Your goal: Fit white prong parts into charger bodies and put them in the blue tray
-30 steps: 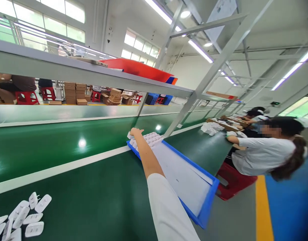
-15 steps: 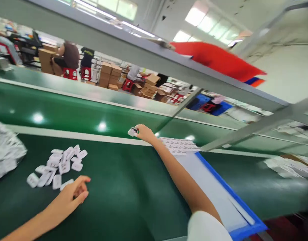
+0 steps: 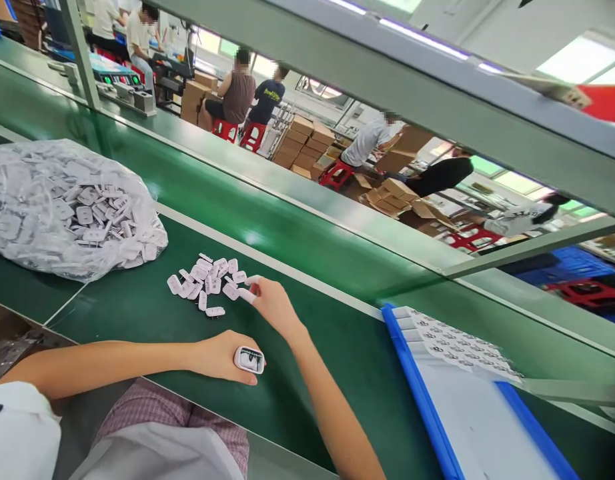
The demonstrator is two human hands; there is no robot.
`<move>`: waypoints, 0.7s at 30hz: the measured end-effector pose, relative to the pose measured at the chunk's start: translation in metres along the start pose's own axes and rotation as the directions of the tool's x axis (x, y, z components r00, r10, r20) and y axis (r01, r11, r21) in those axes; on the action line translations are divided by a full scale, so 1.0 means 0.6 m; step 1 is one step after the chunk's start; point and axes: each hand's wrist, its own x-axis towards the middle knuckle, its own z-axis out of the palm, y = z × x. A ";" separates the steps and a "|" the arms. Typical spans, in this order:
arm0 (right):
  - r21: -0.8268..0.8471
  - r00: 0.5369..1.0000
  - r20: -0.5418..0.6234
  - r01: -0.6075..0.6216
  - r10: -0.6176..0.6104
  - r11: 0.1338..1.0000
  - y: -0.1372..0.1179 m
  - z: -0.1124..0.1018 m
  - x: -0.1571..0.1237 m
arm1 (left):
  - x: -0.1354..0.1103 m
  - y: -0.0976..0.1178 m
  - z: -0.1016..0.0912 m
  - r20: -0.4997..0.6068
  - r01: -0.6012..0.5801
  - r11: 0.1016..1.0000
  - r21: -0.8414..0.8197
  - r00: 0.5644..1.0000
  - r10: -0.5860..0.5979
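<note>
Two hands [image 3: 220, 357] [image 3: 272, 307], one plastic bag [image 3: 70, 210]

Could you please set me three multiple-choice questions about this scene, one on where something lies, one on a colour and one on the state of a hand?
1. Where does the clear plastic bag lie?
A) On a red stool
B) On the green belt, left of the loose white pieces
C) Under the belt

2. What colour is the rim of the tray?
A) Red
B) Yellow
C) Blue

3. What is the left hand doing?
A) Holding a white piece
B) Gripping the tray's rim
C) Lying open and empty

Answers:
1. B, because the bag rests on the belt's surface at the far left.
2. C, because the rim shows blue along the tray's edges.
3. A, because the white piece shows against the hand's fingers.
</note>
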 end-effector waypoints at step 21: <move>0.126 0.955 -0.141 0.279 -0.261 0.952 0.039 0.118 -0.033 | -0.004 0.023 -0.016 0.214 0.140 0.952 0.274 0.956 -0.202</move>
